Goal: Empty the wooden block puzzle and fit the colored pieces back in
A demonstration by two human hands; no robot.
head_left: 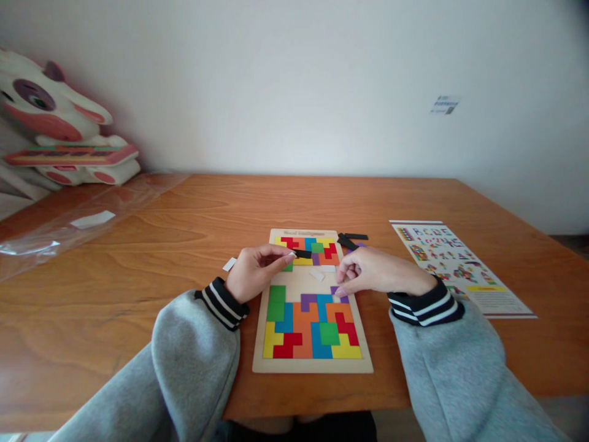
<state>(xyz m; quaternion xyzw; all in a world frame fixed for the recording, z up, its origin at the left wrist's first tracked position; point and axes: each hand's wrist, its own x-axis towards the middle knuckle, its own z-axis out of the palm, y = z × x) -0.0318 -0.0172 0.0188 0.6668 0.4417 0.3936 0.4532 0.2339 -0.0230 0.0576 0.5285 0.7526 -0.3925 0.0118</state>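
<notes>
A wooden tile puzzle board point(313, 366) lies on the table, with coloured tiles filling its near part and its far end. Between thumb and forefinger, my left hand point(255, 270) pinches a thin black strip point(302, 253) above the far tiles. My right hand point(375, 270) is at the board's right edge, its fingers curled, with the thumb on a purple puzzle tile point(344, 299). Small white slips point(317, 274) lie in the bare middle of the board. More black strips point(348, 243) lie just beyond its far right corner.
On the right lies a printed instruction sheet point(460, 264). A white slip point(229, 264) is by my left hand. Clear plastic wrapping point(133, 199) covers the table's left side, near a cow-shaped toy keyboard point(73, 156). A wall point(294, 92) stands behind the table.
</notes>
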